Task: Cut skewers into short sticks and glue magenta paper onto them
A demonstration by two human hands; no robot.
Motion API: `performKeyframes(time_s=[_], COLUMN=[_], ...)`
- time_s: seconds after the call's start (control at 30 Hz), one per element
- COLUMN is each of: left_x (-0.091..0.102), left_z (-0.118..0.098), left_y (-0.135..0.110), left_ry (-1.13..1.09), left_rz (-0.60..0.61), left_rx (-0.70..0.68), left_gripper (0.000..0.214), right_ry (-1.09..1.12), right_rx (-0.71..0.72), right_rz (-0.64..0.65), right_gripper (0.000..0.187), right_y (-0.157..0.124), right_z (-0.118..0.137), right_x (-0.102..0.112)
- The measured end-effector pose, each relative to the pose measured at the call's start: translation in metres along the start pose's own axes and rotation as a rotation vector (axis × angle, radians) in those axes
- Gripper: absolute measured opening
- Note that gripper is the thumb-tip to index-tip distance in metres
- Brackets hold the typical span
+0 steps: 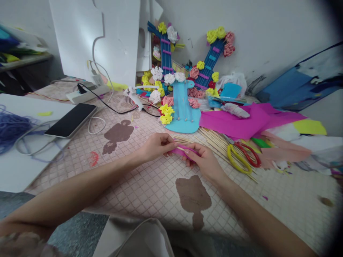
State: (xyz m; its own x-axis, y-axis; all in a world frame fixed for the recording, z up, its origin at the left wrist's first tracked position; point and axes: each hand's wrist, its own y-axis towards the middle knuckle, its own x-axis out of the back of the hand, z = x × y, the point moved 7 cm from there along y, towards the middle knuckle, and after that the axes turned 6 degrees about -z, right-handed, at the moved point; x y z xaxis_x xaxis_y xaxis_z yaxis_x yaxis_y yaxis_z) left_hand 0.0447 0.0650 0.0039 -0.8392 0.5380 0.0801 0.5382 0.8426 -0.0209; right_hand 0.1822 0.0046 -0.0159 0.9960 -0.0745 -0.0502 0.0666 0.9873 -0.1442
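Between my two hands is a small strip of magenta paper [179,151] with a thin wooden stick [181,148] lying along it. My left hand [158,145] pinches the left end, thumb and forefinger together. At the other end, my right hand [205,159] grips the paper, its thumb on top and the other fingers curled below. Just beyond the hands lie several bamboo sticks [217,142]. Past them a light-blue paper guitar body [182,107] leans among yellow, white and pink paper flowers.
Scissors [239,159] with yellow and red handles rest on the sticks at right, near magenta sheets [238,121]. A white glue gun [134,97] stands behind, its black cord crossing the table. At left are a phone [71,120], a power strip [87,93] and purple yarn [13,125].
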Motion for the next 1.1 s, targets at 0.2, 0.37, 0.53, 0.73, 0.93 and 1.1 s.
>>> performKeyframes(time_s=[0.2,0.37,0.53,0.73,0.93,1.1], left_x=[-0.001,0.001,-0.001,-0.004,-0.005,-0.002], left_z=[-0.001,0.000,0.000,0.003,0.000,0.004], left_y=[0.001,0.000,-0.001,-0.001,-0.003,0.000], left_ry=[-0.017,-0.020,-0.043,-0.013,-0.030,-0.068], left_rz=[0.026,-0.012,-0.002,-0.004,0.019,0.007], left_rx=[-0.062,-0.027,0.002,0.015,0.008,0.026], left_gripper=[0.018,0.019,0.020,0.019,0.015,0.015], right_ry=[-0.051,-0.058,-0.036,-0.023,-0.015,0.009], right_rx=[0.018,0.046,0.035,0.037,0.055,0.055], right_rz=[0.002,-0.035,0.001,-0.072,-0.086,-0.109], right_gripper=[0.021,0.022,0.026,0.020,0.017,0.017], right_y=[0.001,0.000,0.001,0.003,0.004,0.004], right_z=[-0.001,0.004,0.005,0.002,0.002,0.005], right_x=[0.002,0.004,0.000,0.005,0.006,0.010])
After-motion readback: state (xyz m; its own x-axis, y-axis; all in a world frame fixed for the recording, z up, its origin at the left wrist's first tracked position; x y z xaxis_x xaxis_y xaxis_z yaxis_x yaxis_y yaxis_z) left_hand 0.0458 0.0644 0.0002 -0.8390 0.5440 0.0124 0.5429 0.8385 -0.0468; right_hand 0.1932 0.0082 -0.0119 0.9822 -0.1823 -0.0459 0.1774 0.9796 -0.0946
